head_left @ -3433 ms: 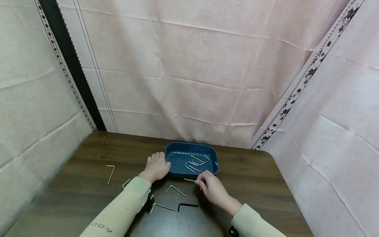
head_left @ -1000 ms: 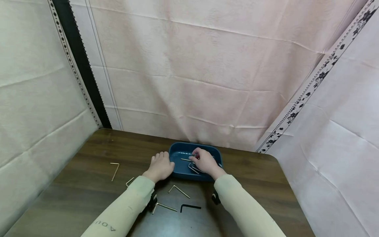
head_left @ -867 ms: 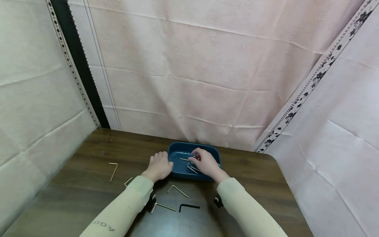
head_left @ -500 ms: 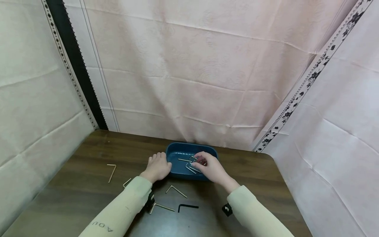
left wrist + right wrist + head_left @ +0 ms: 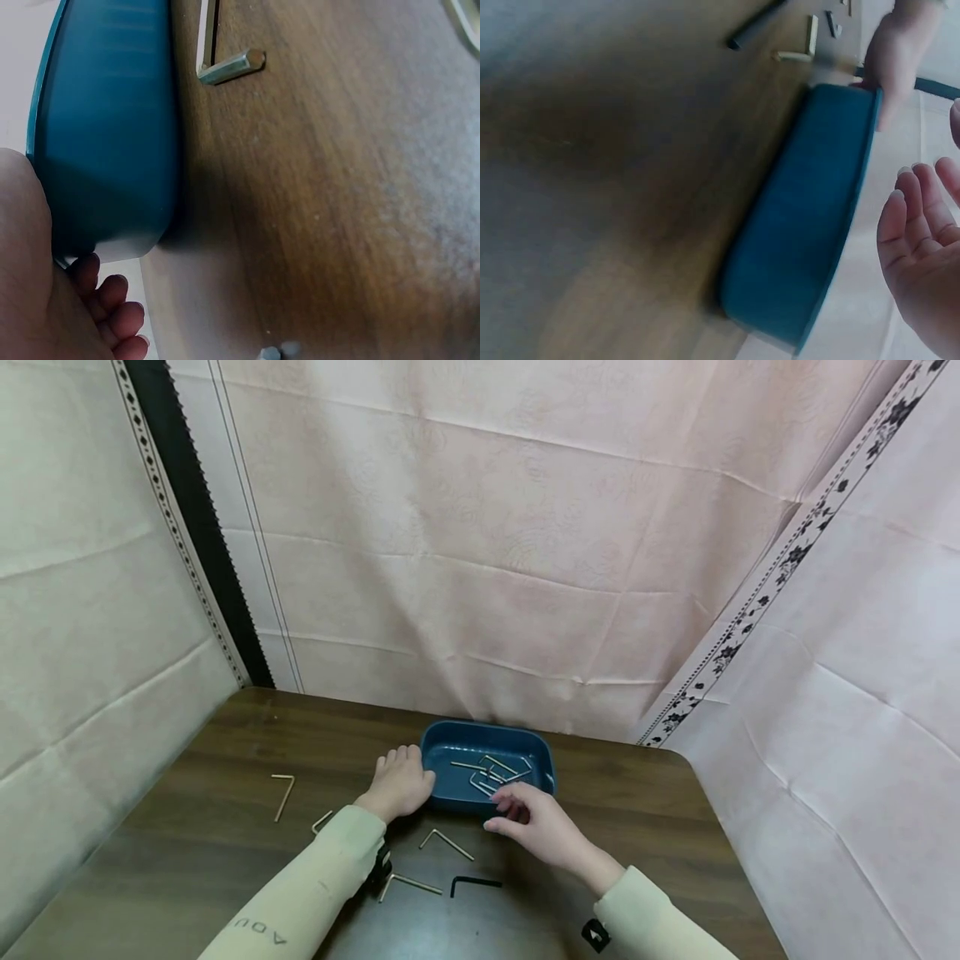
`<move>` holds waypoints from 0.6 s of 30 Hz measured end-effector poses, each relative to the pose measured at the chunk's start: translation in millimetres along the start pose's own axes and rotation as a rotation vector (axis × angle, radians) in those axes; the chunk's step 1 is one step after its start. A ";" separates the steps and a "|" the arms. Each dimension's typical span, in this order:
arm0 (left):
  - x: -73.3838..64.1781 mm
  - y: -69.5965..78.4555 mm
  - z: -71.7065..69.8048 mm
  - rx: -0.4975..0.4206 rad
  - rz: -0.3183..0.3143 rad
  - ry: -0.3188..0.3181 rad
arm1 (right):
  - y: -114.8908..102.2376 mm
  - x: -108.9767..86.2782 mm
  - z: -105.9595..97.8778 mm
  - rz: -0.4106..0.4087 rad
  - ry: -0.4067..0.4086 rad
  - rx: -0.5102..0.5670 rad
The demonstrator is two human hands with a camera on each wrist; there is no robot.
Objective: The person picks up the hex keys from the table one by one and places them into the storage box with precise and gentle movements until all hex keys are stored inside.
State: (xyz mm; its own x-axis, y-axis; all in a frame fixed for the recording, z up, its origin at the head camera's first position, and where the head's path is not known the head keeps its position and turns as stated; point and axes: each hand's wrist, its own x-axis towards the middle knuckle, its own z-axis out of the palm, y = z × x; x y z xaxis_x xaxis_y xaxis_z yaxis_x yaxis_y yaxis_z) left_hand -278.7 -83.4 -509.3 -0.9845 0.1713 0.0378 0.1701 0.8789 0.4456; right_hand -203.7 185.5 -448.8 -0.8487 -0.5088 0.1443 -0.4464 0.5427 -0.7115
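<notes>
A blue tray (image 5: 450, 795) stands near the back of the table, with several L-shaped hex keys (image 5: 501, 767) lying in it. At its left end my left hand (image 5: 397, 783) grips the rim, its fingers round the outside in the left wrist view. Just in front of the tray's near right side, my right hand (image 5: 542, 827) hovers with loosely bent fingers and holds nothing. In the right wrist view the right hand's fingers (image 5: 919, 217) are apart from the tray wall. A brass-coloured hex key (image 5: 448, 843) lies on the table before the tray.
On the brown wooden table (image 5: 675, 843) lie a black hex key (image 5: 477, 882), another brass-coloured one (image 5: 412, 883) at the front, and one (image 5: 285, 795) farther left. A further key (image 5: 321, 822) is partly hidden by the left sleeve. Pale cloth (image 5: 480, 568) hangs behind.
My right hand carried a brass-coloured hex key from the table into the tray, let it go there, then drew back toward the front. The left hand stayed on the tray's left end.
</notes>
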 end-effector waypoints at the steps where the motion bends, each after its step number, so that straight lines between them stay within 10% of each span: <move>1: 0.2 -0.4 0.8 0.003 0.000 -0.001 | 0.7 -2.3 1.9 -0.009 -0.005 -0.002; 18: -1.5 3.6 -2.1 -0.002 -0.019 -0.002 | 29.4 -24.2 36.8 -0.025 -0.212 -0.022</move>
State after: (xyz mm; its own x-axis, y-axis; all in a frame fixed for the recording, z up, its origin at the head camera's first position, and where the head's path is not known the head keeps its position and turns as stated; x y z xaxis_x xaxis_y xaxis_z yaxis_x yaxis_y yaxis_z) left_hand -276.8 -81.4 -505.9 -0.9875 0.1551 0.0275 0.1508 0.8813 0.4479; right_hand -185.9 189.2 -498.5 -0.7600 -0.6498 0.0122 -0.4742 0.5415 -0.6942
